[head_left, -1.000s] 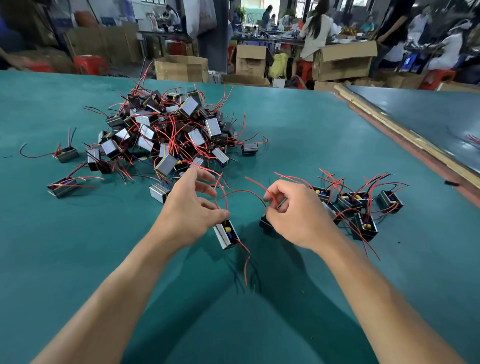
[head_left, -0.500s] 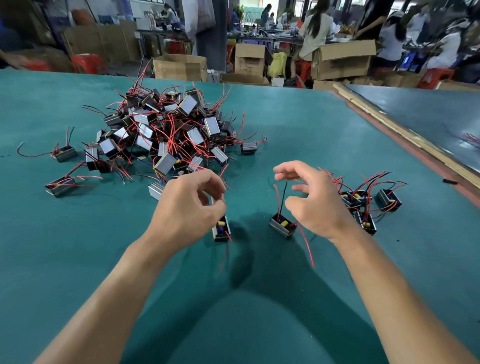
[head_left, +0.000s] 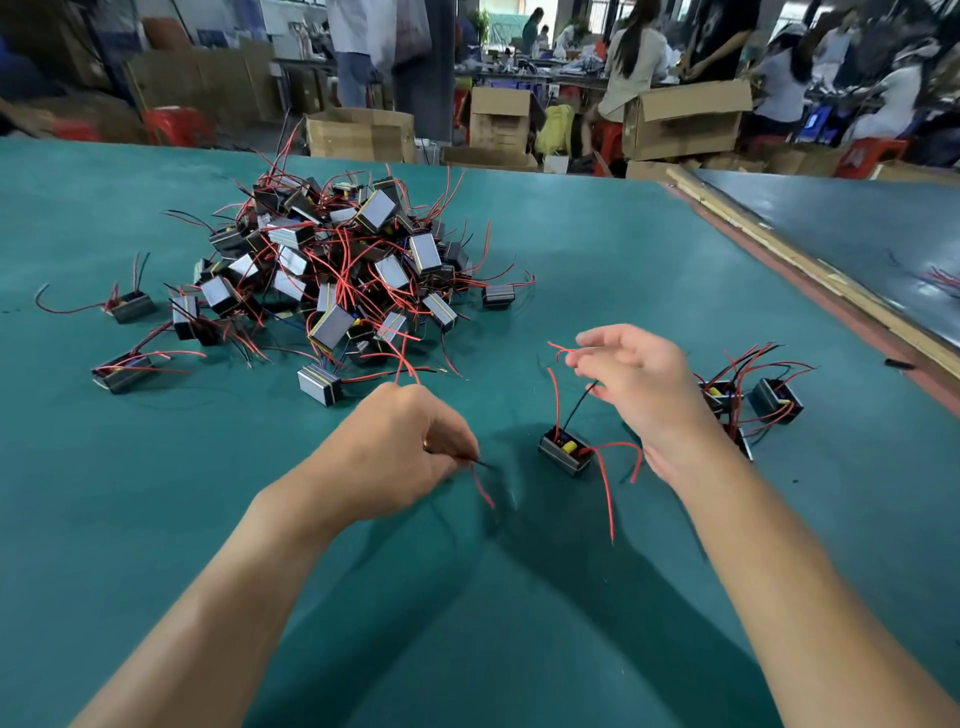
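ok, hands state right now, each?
Left hand: closed, pinching red and black wires.
Right hand: loosely spread at upright wires of the module; grip cannot be told.

The little box (head_left: 563, 453) just below your right hand (head_left: 639, 400) is dark grey, open on top, with a yellow part showing inside. It sits slightly tilted on the green table (head_left: 156, 493). Its black wire (head_left: 581, 408) rises to your right thumb; whether you pinch it is unclear. One red wire (head_left: 555, 400) stands up beside it, and two more curl off the box's right side towards you. Your left hand (head_left: 395, 452) pinches thin wire tails (head_left: 483, 483), one black and one red, blurred; what they join is hidden.
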